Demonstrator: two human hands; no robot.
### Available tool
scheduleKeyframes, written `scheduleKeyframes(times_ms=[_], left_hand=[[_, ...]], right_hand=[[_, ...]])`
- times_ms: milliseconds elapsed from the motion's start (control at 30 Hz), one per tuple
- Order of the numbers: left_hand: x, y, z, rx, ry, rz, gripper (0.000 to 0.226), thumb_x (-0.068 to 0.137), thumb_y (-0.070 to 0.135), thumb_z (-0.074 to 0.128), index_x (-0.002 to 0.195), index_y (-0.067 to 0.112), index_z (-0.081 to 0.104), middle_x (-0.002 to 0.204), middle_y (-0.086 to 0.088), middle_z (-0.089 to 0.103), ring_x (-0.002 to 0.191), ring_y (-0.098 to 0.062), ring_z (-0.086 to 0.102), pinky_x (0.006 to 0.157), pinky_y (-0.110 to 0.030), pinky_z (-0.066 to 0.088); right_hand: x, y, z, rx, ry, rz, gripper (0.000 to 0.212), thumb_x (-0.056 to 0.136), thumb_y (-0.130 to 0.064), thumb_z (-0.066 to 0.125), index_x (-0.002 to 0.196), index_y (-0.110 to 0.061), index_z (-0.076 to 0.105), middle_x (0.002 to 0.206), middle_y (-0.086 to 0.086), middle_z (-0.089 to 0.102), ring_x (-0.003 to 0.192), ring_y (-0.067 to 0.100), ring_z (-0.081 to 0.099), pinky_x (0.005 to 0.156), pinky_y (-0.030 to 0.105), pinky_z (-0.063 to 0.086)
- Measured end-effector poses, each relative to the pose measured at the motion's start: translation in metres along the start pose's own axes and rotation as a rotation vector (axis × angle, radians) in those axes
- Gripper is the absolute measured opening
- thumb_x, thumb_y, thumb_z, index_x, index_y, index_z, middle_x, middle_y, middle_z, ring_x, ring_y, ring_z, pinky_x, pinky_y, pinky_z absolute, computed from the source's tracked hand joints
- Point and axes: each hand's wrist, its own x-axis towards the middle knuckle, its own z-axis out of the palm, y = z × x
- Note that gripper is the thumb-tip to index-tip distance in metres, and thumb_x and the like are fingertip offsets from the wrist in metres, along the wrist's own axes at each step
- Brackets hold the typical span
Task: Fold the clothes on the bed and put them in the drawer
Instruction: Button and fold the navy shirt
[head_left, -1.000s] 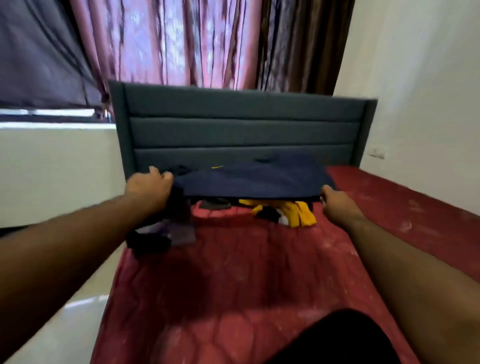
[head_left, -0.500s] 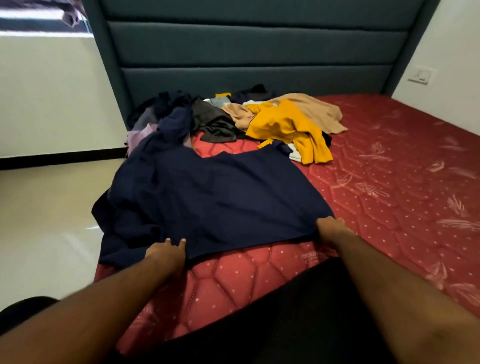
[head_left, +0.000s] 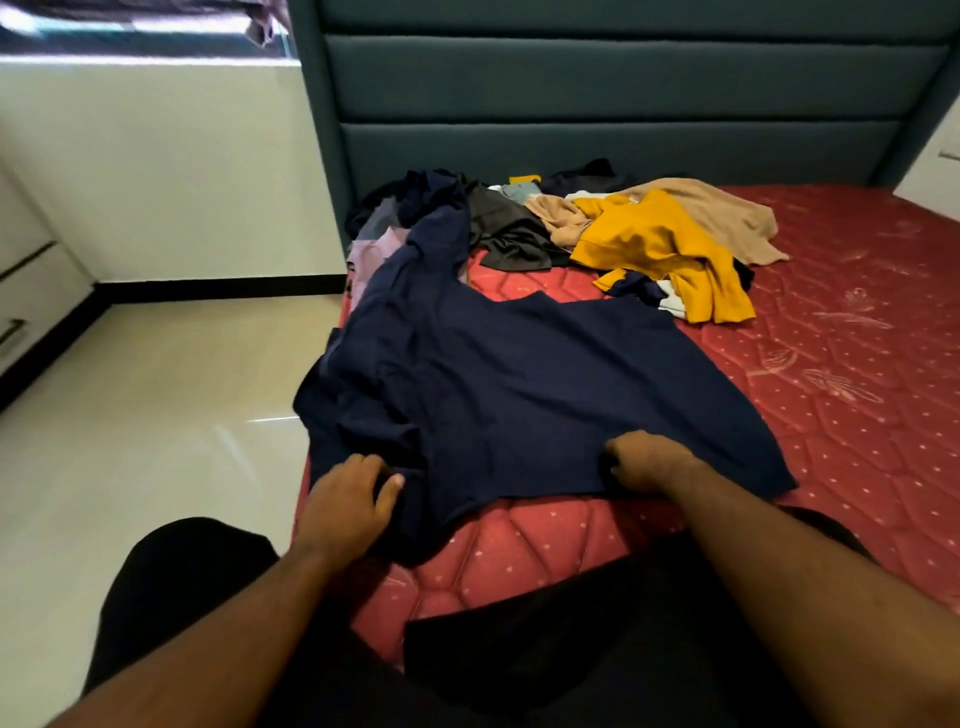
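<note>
In the head view, a navy T-shirt (head_left: 519, 384) lies spread on the red quilted mattress (head_left: 841, 364) at the centre of the frame, its hem toward the bottom edge and its neckline toward the teal headboard (head_left: 613, 104) at the top, so its long axis runs away from the person. The left hand (head_left: 345, 501), lower centre-left, pinches the bunched hem corner between thumb and curled fingers; that side of the shirt is rumpled and hangs past the mattress edge. The right hand (head_left: 647, 462), just right of centre, rests on the hem with fingers curled into the cloth, apparently gripping it. Both hands sit at the near hem, the left slightly closer to the camera. Judging by this, the next move is smoothing. The remaining clothes, a yellow garment (head_left: 660, 244) among them, lie heaped beyond the shirt against the headboard.
</note>
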Motion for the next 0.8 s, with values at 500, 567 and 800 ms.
scheduleKeyframes(times_ms=[500,567,800], left_hand=[[-0.005,0.04,-0.054,0.3,-0.699,-0.402,0.124,0.048,0.099,0.044,0.146,0.023,0.04,0.15,-0.006,0.042,0.136,-0.032,0.043,0.109,-0.046,0.036],[0.001,0.032,-0.057,0.142,-0.407,-0.396,0.086,0.073,0.082,0.048,0.134,0.022,0.05,0.137,-0.008,0.054,0.123,-0.032,0.053,0.096,-0.04,0.045],[-0.017,0.005,-0.018,-0.371,-0.352,-0.444,0.095,0.079,0.006,0.057,0.152,0.043,0.01,0.143,-0.017,0.045,0.124,-0.036,0.051,0.105,-0.043,0.043]], right_hand=[[-0.024,-0.101,0.022,-0.135,0.064,-0.28,0.042,0.091,-0.025,0.05,0.133,-0.026,0.046,0.129,0.002,0.047,0.118,0.025,0.053,0.09,0.041,0.047],[-0.028,-0.112,0.026,-0.133,0.132,-0.337,0.038,0.093,-0.026,0.048,0.131,-0.028,0.047,0.126,0.001,0.047,0.116,0.023,0.052,0.087,0.04,0.047],[-0.027,-0.117,0.032,-0.166,0.252,-0.372,0.025,0.094,-0.022,0.045,0.115,-0.023,0.059,0.116,-0.002,0.055,0.109,0.021,0.054,0.088,0.037,0.044]])
